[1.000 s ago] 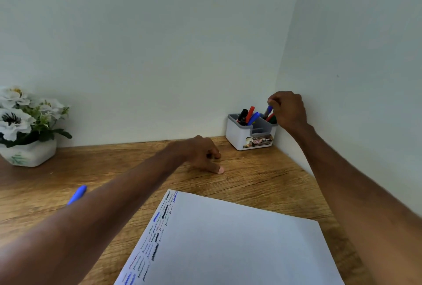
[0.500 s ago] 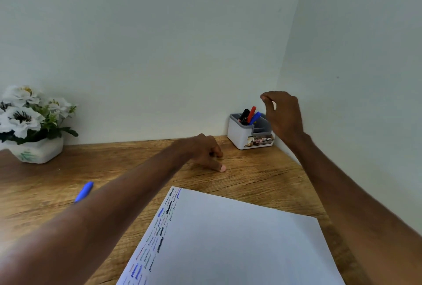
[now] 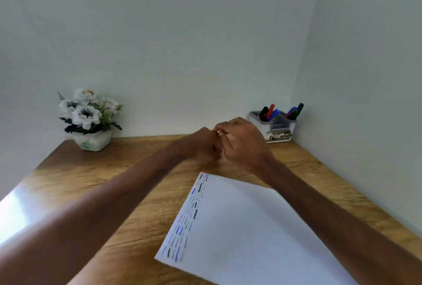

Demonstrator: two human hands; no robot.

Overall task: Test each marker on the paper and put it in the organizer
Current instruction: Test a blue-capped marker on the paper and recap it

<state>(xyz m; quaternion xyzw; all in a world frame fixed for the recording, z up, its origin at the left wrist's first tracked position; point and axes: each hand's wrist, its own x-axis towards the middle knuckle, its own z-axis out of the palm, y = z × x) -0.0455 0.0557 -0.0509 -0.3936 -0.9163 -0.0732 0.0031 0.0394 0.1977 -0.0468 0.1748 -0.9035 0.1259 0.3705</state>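
The white and grey organizer point(image 3: 279, 133) stands in the far right corner with several markers point(image 3: 270, 112) upright in it, black, red, blue and green. The white paper point(image 3: 251, 227) lies near me, with several short test strokes along its left edge. My left hand point(image 3: 204, 145) is curled into a fist above the table, behind the paper. My right hand point(image 3: 243, 142) is right beside it, bent fingers touching the fist. Blur hides whether anything sits between them. No loose marker shows on the table.
A white pot of white flowers point(image 3: 91, 120) stands at the far left of the wooden table point(image 3: 137, 193). Walls close the table in at the back and on the right. My left forearm crosses the table's left half.
My right hand has left the organizer and swung left to meet my left hand, which has lifted slightly. The view has turned, and the blue marker on the left is gone from sight.
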